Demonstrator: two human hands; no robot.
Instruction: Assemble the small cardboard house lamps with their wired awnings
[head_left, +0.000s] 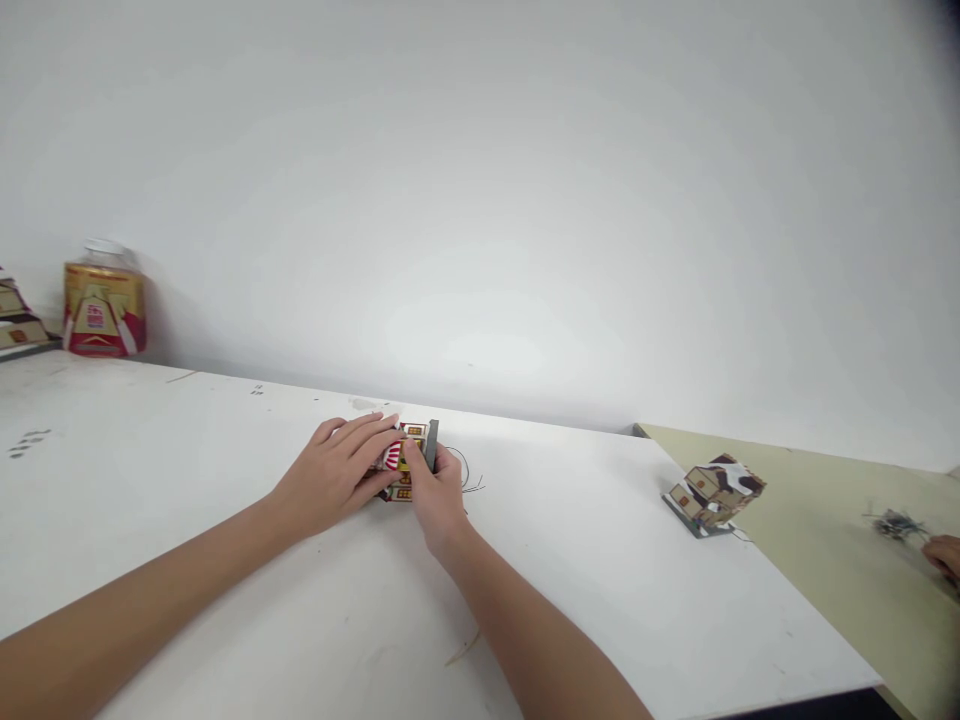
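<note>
A small model house (405, 490) with printed windows and a red-and-white striped part lies tipped on its side on the white table. Its grey base stands on edge at the right. My left hand (346, 465) lies over the roof side, fingers curled across it and covering much of the front. My right hand (439, 500) grips the base side, its thumb pressed on the printed wall and its fingers behind the base. Thin dark wires trail out to the right, behind my right hand.
Another model house (716, 492) stands at the white tabletop's right edge. A jar with a gold-and-red label (105, 305) is at the back left, beside part of another house (19, 320). At far right, another person's hand (943, 553) is near a wire bundle (898, 524) on a yellowish table.
</note>
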